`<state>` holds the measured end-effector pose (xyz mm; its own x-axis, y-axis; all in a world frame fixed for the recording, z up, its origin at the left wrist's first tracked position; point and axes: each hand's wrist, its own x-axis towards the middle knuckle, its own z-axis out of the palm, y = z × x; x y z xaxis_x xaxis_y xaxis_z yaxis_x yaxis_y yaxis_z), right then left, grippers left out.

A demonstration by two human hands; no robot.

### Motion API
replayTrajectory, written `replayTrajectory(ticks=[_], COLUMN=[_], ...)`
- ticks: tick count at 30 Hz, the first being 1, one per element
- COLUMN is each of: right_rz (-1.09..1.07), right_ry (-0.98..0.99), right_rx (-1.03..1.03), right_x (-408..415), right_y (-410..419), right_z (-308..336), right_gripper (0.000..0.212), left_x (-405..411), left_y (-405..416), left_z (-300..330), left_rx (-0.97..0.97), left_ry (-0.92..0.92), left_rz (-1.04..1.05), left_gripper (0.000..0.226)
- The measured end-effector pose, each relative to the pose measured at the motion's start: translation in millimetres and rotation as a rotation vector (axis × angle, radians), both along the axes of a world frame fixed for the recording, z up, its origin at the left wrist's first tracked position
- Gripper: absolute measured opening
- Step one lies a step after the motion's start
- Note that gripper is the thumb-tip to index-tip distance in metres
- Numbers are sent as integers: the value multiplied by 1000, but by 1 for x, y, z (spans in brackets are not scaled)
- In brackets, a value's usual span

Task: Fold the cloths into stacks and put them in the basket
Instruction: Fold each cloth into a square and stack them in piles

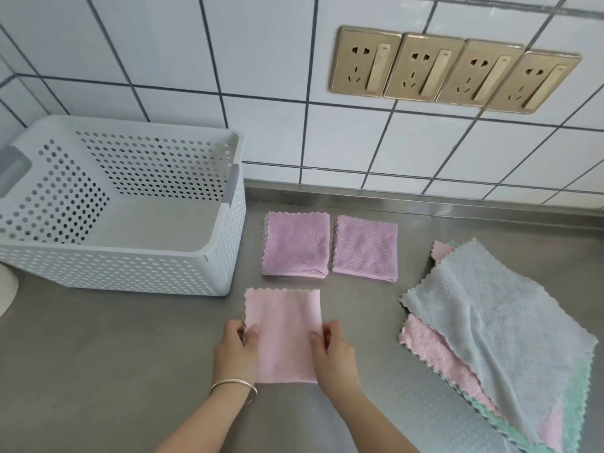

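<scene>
both hands, l (pixel 237 349) & r (pixel 331 349), pinch pink cloth (pixel 282 335) edges, flat on counter (pixel 114 354).

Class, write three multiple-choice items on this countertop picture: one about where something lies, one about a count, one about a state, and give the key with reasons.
1. Where do the unfolded cloths lie?
A. In the basket
B. On the counter's right side
C. Against the wall sockets

2. How many folded purple cloths lie beside the basket?
A. Two
B. Four
C. None

3. What state is the basket in?
A. Tipped over
B. Full of cloths
C. Upright, holding no cloths

Key:
1 B: the unfolded cloths, grey-blue on top, are spread at the right on the counter.
2 A: one folded purple cloth and a second folded purple cloth lie side by side.
3 C: the white basket stands upright with its floor bare, while the left hand and right hand grip the pink cloth.
</scene>
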<state>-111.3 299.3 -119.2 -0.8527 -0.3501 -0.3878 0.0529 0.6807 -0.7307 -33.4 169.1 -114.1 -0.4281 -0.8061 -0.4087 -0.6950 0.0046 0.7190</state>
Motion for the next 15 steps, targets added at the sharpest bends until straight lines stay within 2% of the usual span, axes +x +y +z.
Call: replayTrajectory(ticks=[3, 6, 8, 11, 15], right_rz=[-149, -285, -350, -429, -450], right_ry=[39, 77, 76, 43, 25], right_rx=[-153, -219, -213, -155, -45], right_x=[-48, -110, -150, -191, -215], right_y=[5, 8, 11, 17, 26], right_z=[22, 37, 36, 23, -4], right_gripper=[4, 3, 5, 14, 25], left_x=[-52, -116, -161, -206, -237], left_y=[1, 4, 8, 11, 16], left_z=[25, 47, 52, 41, 10], left_rx=[1, -36, -94, -160, -252], left_ry=[199, 336, 300, 154, 20], left_rz=[-13, -121, -268, -479, -585], left_gripper=[13, 27, 36, 37, 38])
